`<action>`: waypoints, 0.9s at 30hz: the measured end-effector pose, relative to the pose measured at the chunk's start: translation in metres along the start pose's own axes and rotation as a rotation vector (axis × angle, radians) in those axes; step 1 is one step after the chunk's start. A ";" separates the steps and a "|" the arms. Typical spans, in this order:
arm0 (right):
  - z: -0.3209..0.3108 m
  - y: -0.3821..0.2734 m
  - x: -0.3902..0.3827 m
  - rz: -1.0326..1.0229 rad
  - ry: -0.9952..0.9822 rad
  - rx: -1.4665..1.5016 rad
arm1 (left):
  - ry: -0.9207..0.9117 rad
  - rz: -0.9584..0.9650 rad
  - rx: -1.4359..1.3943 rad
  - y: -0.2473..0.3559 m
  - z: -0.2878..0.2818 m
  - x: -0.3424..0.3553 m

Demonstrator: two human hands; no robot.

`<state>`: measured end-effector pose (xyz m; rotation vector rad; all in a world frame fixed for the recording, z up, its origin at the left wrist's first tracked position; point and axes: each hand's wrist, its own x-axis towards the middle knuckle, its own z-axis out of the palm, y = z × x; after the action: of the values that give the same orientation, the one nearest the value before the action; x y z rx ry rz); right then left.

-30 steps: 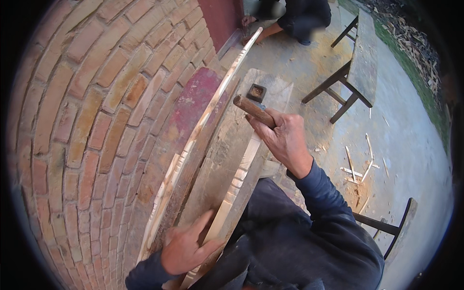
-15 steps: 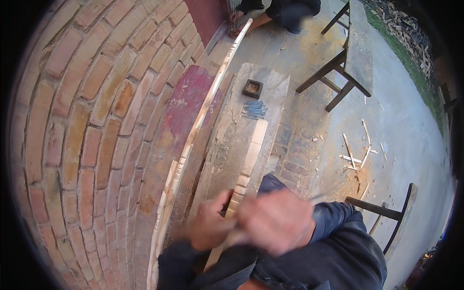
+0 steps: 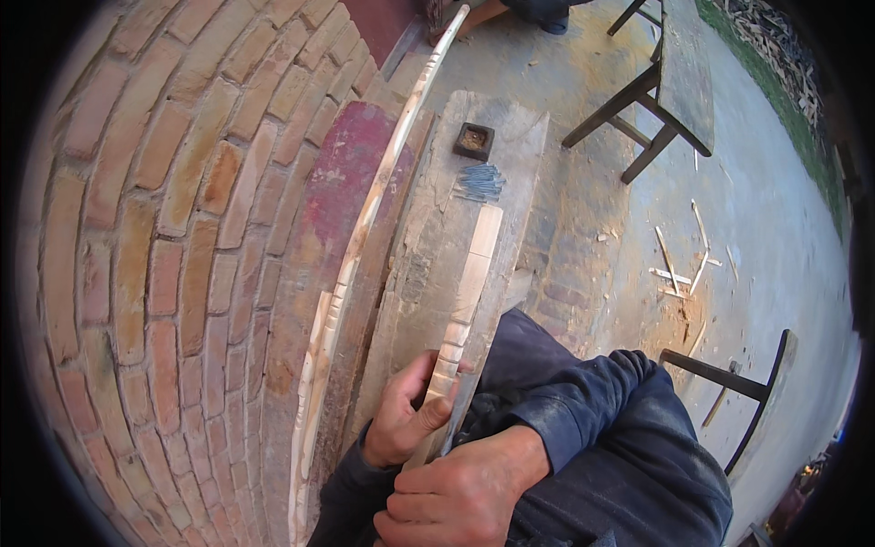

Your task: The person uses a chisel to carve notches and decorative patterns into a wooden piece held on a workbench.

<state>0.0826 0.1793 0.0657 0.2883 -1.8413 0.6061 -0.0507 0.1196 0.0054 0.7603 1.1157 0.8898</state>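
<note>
My left hand (image 3: 410,415) grips a pale wooden strip (image 3: 478,246) marked with several cross-grooves, lying along a worn plank (image 3: 424,246). Below it, near the bottom edge, my right hand (image 3: 465,497) is curled closed; what it holds is hidden under the fingers. At the far part of the plank sit a small dark square box (image 3: 463,146) with shavings in it and a pile of blue-grey nails (image 3: 478,182). A long, thin notched stick (image 3: 392,146) runs beside the plank over a red-stained board (image 3: 346,155).
A brick wall (image 3: 182,255) rises on the left. Another person (image 3: 547,14) crouches at the top. A long dark bench (image 3: 679,100) stands on the right, another wooden bench (image 3: 720,378) lower right. Wood offcuts and sawdust (image 3: 679,273) lie on the concrete floor.
My right hand has come down and back from the plank's far part to the bottom edge; its wooden handle is hidden now. My left hand has shifted farther up the strip.
</note>
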 end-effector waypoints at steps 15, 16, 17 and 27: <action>0.010 -0.003 -0.008 0.021 0.081 0.126 | -0.049 -0.074 -0.009 -0.016 -0.011 0.001; 0.010 -0.002 -0.008 0.021 0.070 0.141 | -0.051 -0.063 -0.054 -0.016 -0.010 0.002; 0.015 -0.005 -0.012 0.054 0.089 0.192 | -0.053 -0.052 -0.098 -0.017 -0.008 0.003; 0.005 -0.006 -0.010 0.071 0.042 0.236 | -0.070 -0.075 -0.077 -0.012 -0.009 0.003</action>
<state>0.0843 0.1706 0.0570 0.3647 -1.7469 0.8746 -0.0561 0.1174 -0.0092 0.6770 1.0361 0.8319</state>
